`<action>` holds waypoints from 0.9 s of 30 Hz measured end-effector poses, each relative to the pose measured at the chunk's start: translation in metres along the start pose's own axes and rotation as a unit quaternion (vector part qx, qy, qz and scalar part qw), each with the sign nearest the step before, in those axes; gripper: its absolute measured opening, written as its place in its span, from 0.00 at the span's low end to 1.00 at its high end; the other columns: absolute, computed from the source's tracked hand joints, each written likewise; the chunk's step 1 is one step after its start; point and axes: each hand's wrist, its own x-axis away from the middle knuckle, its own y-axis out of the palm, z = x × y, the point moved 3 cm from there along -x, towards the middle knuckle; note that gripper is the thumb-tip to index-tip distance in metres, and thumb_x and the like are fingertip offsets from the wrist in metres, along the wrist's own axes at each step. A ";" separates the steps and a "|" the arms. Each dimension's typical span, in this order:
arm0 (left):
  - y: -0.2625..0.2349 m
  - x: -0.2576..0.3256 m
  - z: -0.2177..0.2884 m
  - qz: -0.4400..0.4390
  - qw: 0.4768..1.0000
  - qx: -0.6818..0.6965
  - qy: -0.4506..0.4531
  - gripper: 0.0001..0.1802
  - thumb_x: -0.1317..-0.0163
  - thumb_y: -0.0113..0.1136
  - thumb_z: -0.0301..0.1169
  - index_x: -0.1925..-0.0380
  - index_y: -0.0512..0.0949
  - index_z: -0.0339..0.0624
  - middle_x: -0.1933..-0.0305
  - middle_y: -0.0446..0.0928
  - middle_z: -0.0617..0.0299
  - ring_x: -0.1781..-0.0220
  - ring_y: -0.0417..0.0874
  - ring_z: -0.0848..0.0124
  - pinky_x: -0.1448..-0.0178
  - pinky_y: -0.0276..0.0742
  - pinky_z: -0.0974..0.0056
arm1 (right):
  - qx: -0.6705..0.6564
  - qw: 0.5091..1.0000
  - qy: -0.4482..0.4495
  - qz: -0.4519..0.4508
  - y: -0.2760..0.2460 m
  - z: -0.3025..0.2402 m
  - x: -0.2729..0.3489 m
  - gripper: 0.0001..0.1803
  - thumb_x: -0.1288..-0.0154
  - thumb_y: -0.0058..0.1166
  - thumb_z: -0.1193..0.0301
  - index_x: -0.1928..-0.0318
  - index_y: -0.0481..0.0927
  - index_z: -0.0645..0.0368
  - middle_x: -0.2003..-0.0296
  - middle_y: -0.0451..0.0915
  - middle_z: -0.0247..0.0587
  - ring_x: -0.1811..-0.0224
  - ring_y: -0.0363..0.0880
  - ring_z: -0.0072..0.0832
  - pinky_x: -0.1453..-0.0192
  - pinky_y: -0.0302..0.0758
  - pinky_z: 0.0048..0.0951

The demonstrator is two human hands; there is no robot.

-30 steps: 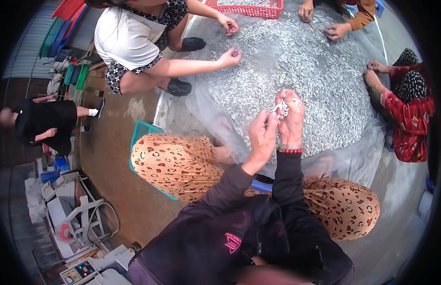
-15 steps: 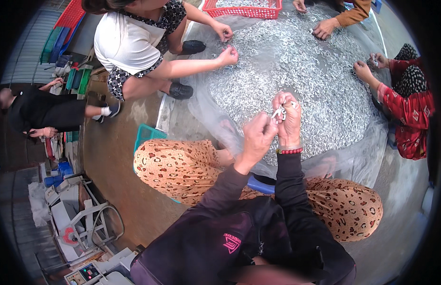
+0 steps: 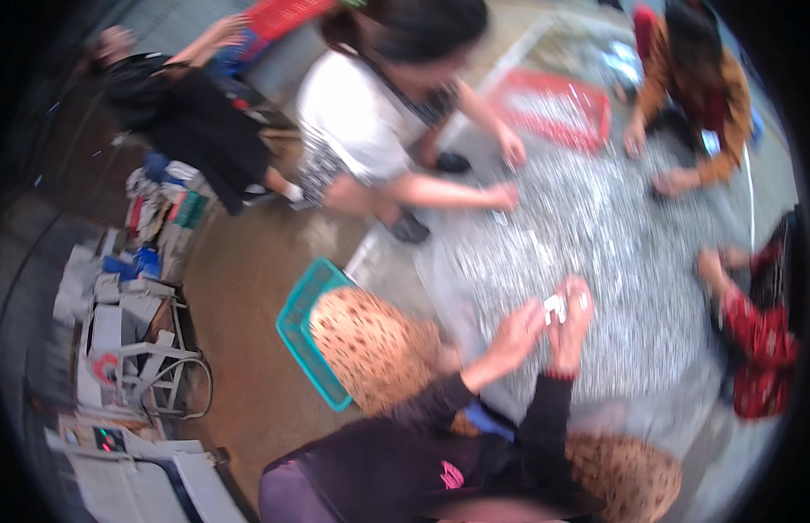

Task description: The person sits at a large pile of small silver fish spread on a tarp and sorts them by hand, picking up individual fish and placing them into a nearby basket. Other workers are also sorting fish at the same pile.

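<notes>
While blur streaks the view, I list from afar: white pieces [image 3: 555, 307], several, between the two hands, over the silvery pile [image 3: 632, 261]. Right hand [image 3: 576, 324]: nearer to them, fingers curled about the pieces. Left hand [image 3: 514, 338]: fingertips at their left side; whether pinching one, I cannot tell. From the left fingers, the pieces lie rightward and slightly outward; long axis, lost in blur. Green basket [image 3: 293, 329]: beside the spotted trouser leg [image 3: 370, 344]. Red basket [image 3: 553, 132]: at the pile's far edge.
</notes>
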 end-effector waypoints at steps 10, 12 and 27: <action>0.001 -0.017 0.003 0.020 0.977 0.202 -0.066 0.17 0.31 0.48 0.44 0.69 0.73 0.42 0.81 0.64 0.73 0.82 0.61 0.85 0.81 0.55 0.76 | 0.055 0.993 0.010 -0.101 0.018 -0.003 0.004 0.13 0.32 0.51 0.62 0.69 0.71 0.56 0.80 0.69 0.27 0.87 0.60 0.10 0.88 0.51 0.11; 0.001 -0.018 0.007 0.011 0.967 0.239 -0.094 0.18 0.31 0.48 0.45 0.70 0.72 0.42 0.81 0.65 0.73 0.82 0.61 0.85 0.81 0.54 0.75 | -0.021 0.994 0.038 -0.102 0.021 -0.004 0.007 0.13 0.32 0.51 0.62 0.70 0.70 0.57 0.81 0.68 0.29 0.88 0.61 0.12 0.88 0.53 0.12; 0.021 0.013 0.012 -0.125 0.887 0.389 -0.216 0.18 0.29 0.45 0.41 0.76 0.68 0.44 0.85 0.56 0.73 0.85 0.54 0.84 0.83 0.51 0.75 | 0.010 0.992 0.122 -0.040 -0.009 -0.041 0.016 0.10 0.40 0.58 0.72 0.74 0.73 0.62 0.85 0.69 0.34 0.90 0.61 0.15 0.88 0.52 0.14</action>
